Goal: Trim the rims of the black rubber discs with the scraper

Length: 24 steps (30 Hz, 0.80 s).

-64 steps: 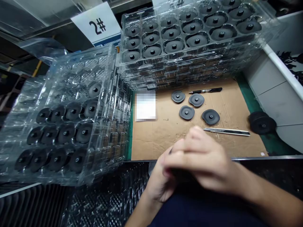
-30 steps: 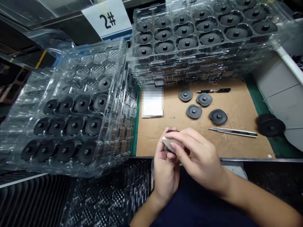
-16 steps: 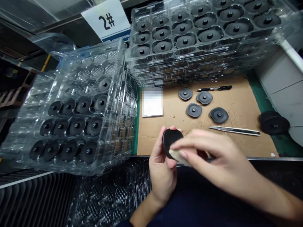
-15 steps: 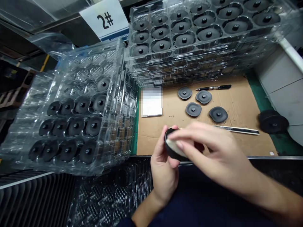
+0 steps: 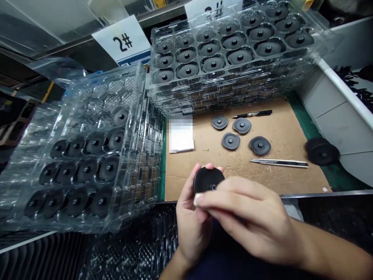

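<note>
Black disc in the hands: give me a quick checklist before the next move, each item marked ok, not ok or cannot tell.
1. Grip: the left hand supports the black disc from below, and the right hand lies across it: ok.
2. Disc surface: the right hand's fingers cover part of it: cannot tell.
3. Four loose discs on the cardboard sheet: flat and apart: ok.
4. Utility knife: on the cardboard, apart from the hands: ok.
5. Knife blade retracted: too small to see: cannot tell.
6. Clear plastic tray stack on the left: it looks tilted, steadiness unclear: cannot tell.
</note>
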Each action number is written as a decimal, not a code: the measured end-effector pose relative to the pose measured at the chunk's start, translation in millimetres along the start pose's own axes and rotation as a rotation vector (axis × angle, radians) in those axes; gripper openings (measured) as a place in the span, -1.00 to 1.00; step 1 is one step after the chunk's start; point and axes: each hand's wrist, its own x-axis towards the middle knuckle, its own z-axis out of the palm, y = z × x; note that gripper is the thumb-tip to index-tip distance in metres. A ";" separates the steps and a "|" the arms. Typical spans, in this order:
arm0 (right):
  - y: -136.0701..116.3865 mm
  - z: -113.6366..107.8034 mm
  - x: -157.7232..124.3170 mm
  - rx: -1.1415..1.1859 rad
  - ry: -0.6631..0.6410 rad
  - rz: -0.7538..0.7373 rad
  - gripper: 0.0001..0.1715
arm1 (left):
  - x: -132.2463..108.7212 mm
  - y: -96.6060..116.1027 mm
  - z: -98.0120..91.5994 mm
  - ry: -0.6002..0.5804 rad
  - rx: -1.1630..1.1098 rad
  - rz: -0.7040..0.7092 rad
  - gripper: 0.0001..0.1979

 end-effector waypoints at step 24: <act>0.5 -14.4 -5.4 -0.229 -0.134 0.240 -0.77 | 5.0 -2.4 -6.8 -0.061 -0.099 0.062 -0.56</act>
